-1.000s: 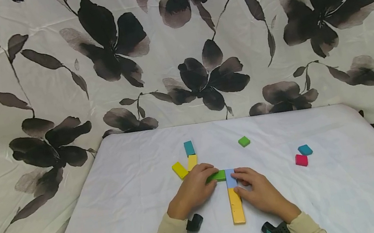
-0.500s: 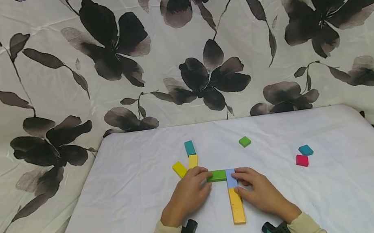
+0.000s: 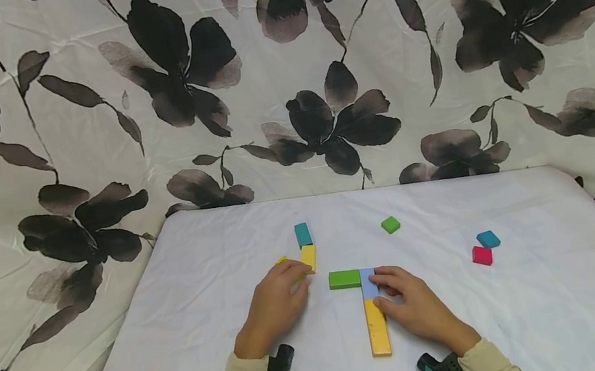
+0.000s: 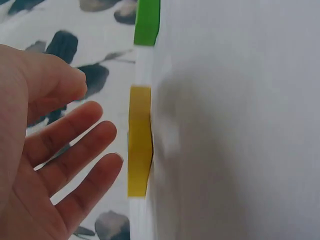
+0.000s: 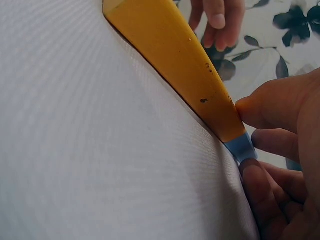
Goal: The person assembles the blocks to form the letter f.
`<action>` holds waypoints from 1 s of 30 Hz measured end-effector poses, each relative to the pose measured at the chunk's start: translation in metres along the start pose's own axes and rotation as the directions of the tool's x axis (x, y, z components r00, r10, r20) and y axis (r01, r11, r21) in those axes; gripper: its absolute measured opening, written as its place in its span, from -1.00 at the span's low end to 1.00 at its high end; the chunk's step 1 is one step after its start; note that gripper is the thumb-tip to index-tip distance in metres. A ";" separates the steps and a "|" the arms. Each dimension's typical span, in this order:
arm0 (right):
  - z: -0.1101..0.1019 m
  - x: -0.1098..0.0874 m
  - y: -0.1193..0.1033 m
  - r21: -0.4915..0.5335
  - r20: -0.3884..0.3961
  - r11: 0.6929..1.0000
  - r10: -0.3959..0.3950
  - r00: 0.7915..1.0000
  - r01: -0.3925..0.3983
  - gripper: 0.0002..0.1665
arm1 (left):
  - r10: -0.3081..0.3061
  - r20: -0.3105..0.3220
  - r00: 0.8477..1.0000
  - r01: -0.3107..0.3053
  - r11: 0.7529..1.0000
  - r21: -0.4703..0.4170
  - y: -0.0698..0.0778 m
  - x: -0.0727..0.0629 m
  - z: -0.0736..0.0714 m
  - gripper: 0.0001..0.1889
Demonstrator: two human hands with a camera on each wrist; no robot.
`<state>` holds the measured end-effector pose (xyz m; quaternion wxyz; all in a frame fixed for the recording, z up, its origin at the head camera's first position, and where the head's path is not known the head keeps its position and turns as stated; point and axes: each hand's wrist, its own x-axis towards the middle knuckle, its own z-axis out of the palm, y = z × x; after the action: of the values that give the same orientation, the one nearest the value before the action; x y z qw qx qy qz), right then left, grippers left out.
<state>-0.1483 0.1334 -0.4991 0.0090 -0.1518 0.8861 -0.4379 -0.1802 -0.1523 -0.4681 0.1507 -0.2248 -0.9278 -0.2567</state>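
Note:
My left hand (image 3: pixel 272 301) hovers at two yellow blocks, its fingertips overlapping the paler yellow block (image 3: pixel 307 253) in the head view. Most of the brighter yellow block (image 3: pixel 282 259) is hidden behind this hand. In the left wrist view the fingers are spread and relaxed, nothing between them, beside a yellow face (image 4: pixel 140 145). My right hand (image 3: pixel 419 306) touches the light blue block (image 3: pixel 369 290) with its fingers, while the thumb rests against the side of the long orange-yellow block (image 5: pixel 175 60). Blue and orange-yellow lie end to end; a green block (image 3: pixel 344 279) meets the blue one's left side.
A teal block (image 3: pixel 303 234) lies behind the paler yellow one. Farther back is a small green block (image 3: pixel 391 225). Off to the right, a blue block (image 3: pixel 488 239) and a red block (image 3: pixel 482 256) sit together on the white-covered table (image 3: pixel 559 299). Floral cloth hangs behind.
My left hand has left the green block and moved left to the yellow blocks. The right hand stays at the blue and orange-yellow blocks.

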 end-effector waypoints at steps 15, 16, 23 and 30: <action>0.000 0.000 -0.002 -0.010 -0.008 1.000 0.005 1.000 -0.005 -0.49 | -0.197 -0.006 0.980 0.197 0.980 -0.005 -0.025 0.000 -0.007 -0.75; 0.000 0.000 -0.001 -0.012 -0.006 1.000 0.009 1.000 -0.010 -0.49 | -0.206 0.003 0.979 0.206 0.979 -0.006 -0.025 0.000 -0.007 -0.74; 0.000 0.001 -0.001 -0.009 0.004 0.999 0.031 1.000 -0.031 -0.49 | -0.264 0.090 0.960 0.262 0.964 0.036 -0.027 0.002 -0.006 -0.66; 0.000 0.001 -0.001 -0.011 0.009 0.999 0.035 0.999 -0.035 -0.49 | -0.286 0.134 0.949 0.278 0.958 0.078 -0.028 0.002 -0.004 -0.62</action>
<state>-0.1487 0.1327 -0.4978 0.0199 -0.1383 0.8910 -0.4321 -0.1951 -0.1751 -0.4748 0.0518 -0.1034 -0.9659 -0.2316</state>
